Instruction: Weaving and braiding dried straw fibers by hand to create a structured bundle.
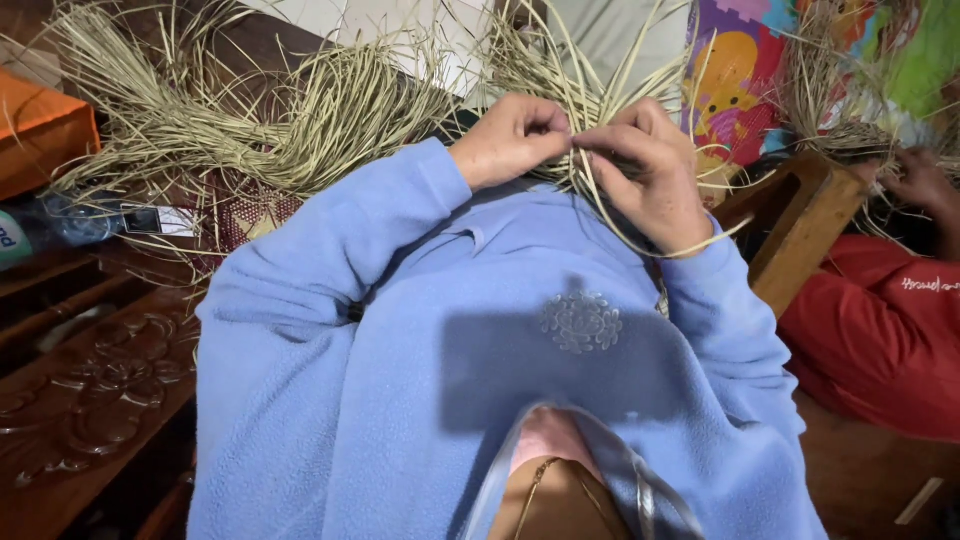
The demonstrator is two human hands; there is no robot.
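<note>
Across our lap spreads the blue fleece top [400, 380], and above it the wide spray of pale dried straw strands [300, 120], fanned out to the left and upward in loose bundles over a carved dark wooden surface [90, 390]. To the right a co-worker in a red garment [880, 340] has a hand [920, 180] on a separate straw bundle [850, 135] above a wooden block [800, 225]. At the far left sits an orange box [35, 135]; we cannot see what, if anything, it holds, and no other container shows its contents. Smaller still, at the centre top, our left hand [510, 140] and right hand [650, 170] meet over the worked end of the straw. The left hand's fingers are curled shut, pinching a few strands at the joining point; the right hand's fingers are closed around neighbouring strands, one long strand looping under the wrist. We judge this to be the middle of a plaiting pass, one strand being crossed over another; the crossing calls for steady tension from both pinches so the weave stays tight.
</note>
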